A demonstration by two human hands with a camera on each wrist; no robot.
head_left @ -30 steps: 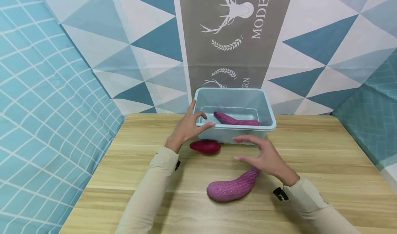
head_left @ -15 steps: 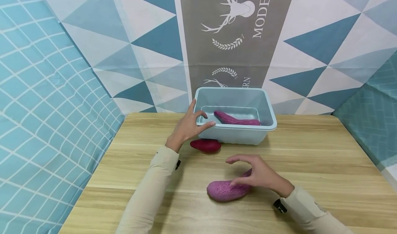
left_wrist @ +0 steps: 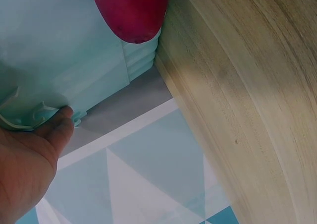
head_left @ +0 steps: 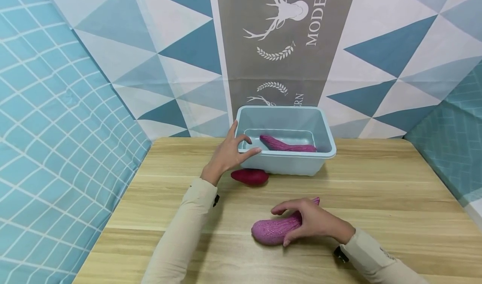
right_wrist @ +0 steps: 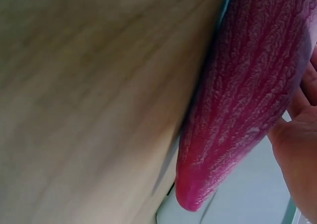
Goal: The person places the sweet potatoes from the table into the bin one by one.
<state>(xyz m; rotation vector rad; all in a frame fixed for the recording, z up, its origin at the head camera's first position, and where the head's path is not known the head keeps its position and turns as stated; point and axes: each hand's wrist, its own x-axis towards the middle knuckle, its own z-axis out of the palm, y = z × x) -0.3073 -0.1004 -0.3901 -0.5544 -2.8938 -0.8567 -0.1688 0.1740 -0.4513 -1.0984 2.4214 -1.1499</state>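
A light blue plastic bin (head_left: 290, 166) stands at the back of the table, and my left hand (head_left: 225, 153) holds its near left corner by the rim. Inside lies a purple, wrinkled vegetable (head_left: 288, 147). Just in front of the bin's wall rests a dark red, smooth, tapered vegetable (head_left: 250, 177), seen also at the top of the left wrist view. My right hand (head_left: 315, 220) is low over a long curved purple vegetable (head_left: 268, 232), thumb on the near side and fingers beyond it, with a gap by the index finger. Its ridged skin fills the right wrist view.
The wooden table (head_left: 380, 192) extends to both sides of the bin. A patterned cloth (head_left: 278, 66) with triangles and a deer print hangs directly behind it. Blue checked cloth (head_left: 75, 150) borders the left side.
My right hand has come down and nearer to me, from beside the bin to around the loose purple vegetable. That vegetable, the bin and my left hand have stayed in place.
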